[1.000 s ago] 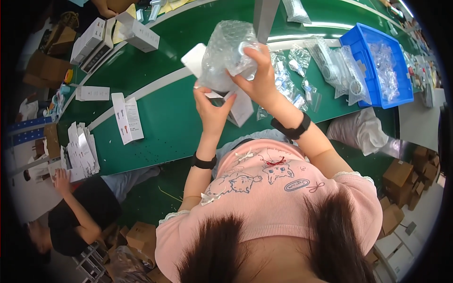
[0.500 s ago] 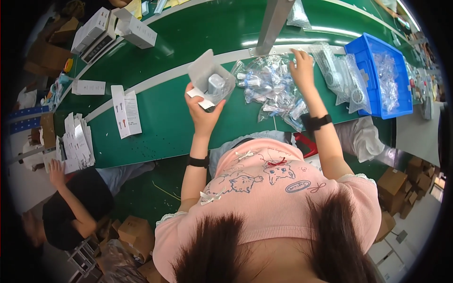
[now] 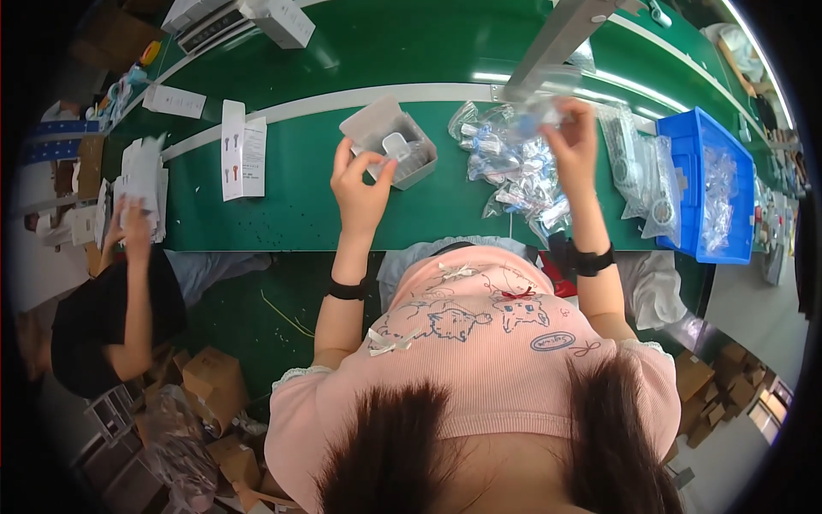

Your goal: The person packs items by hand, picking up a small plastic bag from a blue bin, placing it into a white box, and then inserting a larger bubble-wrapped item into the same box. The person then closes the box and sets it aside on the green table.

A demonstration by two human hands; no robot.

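A small white cardboard box (image 3: 417, 176) stands tilted with its lid flap raised, and a bagged, pale item (image 3: 396, 146) shows inside it. My left hand (image 3: 361, 190) is closed on the box's left side, thumb and fingertips at its rim near that item. Pinched in my right hand (image 3: 575, 146) is a clear plastic bag (image 3: 541, 107), blurred by motion; a bluish part shows in it. It hangs just above a pile of clear bags (image 3: 514, 171) with blue and white parts, to the right of the box.
Larger bubble bags (image 3: 638, 163) and a blue bin (image 3: 687, 184) of clear bags lie at right. Beyond the pile rises a metal post (image 3: 561, 43). Folded printed cards (image 3: 244, 154) lie left. A co-worker's hands (image 3: 128, 227) handle stacked white cartons (image 3: 141, 184).
My right hand has lifted a clear bag from the pile. The box is now lower and tilted differently, and my left hand has shifted to its left rim. The co-worker's hands have moved up.
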